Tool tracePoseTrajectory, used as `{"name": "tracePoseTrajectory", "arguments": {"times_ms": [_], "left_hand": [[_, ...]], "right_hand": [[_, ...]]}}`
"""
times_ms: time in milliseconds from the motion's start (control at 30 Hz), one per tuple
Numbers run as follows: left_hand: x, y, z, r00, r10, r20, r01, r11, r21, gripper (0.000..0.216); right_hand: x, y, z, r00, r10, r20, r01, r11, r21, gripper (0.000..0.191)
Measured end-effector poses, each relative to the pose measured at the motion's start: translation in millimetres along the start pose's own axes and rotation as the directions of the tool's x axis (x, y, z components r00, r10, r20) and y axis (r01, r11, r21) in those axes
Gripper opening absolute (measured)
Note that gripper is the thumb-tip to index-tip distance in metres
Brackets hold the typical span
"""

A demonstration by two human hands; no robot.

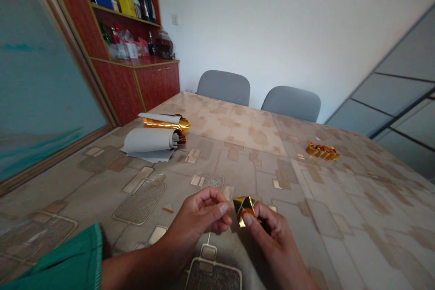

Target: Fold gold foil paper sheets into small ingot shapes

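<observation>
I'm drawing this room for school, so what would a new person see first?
The shiny gold folded paper piece jumps out first, held in the right hand at the table's front, beside the left hand. Farther back on the patterned tablecloth lie a gold foil roll on the left and a small gold heap on the right.

A patterned vinyl tablecloth in beige and grey rectangles covers a long table, seen here from one end. Toward its left side, a loosely curled roll of gold foil paper with a white backing lies against a thicker curled roll of white-backed paper, both resting partly on a flat grey sheet. Well apart, toward the right side of the table, a small cluster of folded gold foil pieces sits directly on the cloth. At the far left, a red-brown wooden cabinet's countertop holds bottles, packets and a glass jar.
</observation>
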State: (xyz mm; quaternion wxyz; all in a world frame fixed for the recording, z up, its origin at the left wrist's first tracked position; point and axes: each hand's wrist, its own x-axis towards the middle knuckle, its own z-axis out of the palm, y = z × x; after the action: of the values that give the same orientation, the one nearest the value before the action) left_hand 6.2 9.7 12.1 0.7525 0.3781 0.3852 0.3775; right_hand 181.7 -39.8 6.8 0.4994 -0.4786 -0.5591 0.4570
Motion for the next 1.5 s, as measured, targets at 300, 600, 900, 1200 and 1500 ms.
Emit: {"name": "tracePoseTrajectory", "arguments": {"times_ms": [300,600,900,1200,1500], "left_hand": [[3,-10,-1,0.999,0.034,0.018,-0.034,0.999,0.019,0.049],[4,-11,2,0.998,0.065,0.010,-0.065,0.996,0.064,0.045],[1,-10,2,0.999,0.044,0.002,-0.044,0.995,0.095,0.042],[2,-11,2,0.999,0.051,-0.006,-0.050,0.996,0.079,0.045],[2,-11,3,0.998,0.068,-0.015,-0.067,0.996,0.052,0.043]], "right_hand": [[-3,9,4,0.998,-0.050,-0.038,0.041,0.977,-0.211,0.039],[-3,6,7,0.989,-0.143,-0.049,0.113,0.916,-0.385,0.038],[-6,8,7,0.982,-0.178,-0.057,0.138,0.896,-0.422,0.037],[-3,1,8,0.973,-0.223,-0.058,0.172,0.869,-0.465,0.035],[-3,-1,9,0.967,-0.245,-0.069,0.179,0.848,-0.498,0.035]]}}
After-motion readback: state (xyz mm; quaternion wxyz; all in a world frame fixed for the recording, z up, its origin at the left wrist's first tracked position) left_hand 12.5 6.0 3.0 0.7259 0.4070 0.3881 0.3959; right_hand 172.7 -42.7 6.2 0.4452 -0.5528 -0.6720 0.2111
